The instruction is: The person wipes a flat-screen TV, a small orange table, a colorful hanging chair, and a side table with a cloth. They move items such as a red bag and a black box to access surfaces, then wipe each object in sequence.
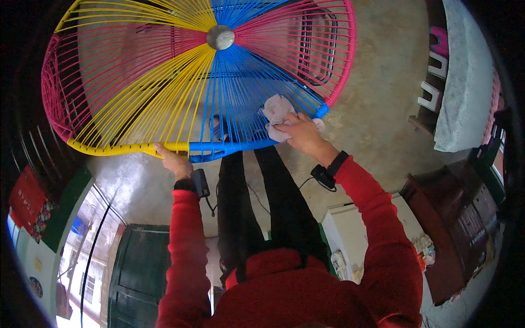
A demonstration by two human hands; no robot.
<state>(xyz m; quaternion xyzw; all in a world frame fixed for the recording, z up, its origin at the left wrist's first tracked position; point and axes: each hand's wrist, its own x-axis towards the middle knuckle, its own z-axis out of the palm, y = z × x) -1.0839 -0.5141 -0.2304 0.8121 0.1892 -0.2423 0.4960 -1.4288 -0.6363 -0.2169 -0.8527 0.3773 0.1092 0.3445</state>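
A round woven-cord chair in yellow, blue and pink spreads before me, its cords running from a central ring to the wrapped rim. My left hand grips the yellow part of the near rim, close to where it meets the blue. In my right hand is a crumpled pale pink cloth, held against the blue cords near the rim at right. Each wrist wears a black band with a small device. Part of my left hand's fingers is hidden by the rim.
Black metal tubing shows through the cords. At right stand white stools beside a surface covered with a pale cloth. A dark red wooden cabinet and a white cabinet are lower right. A green door is lower left.
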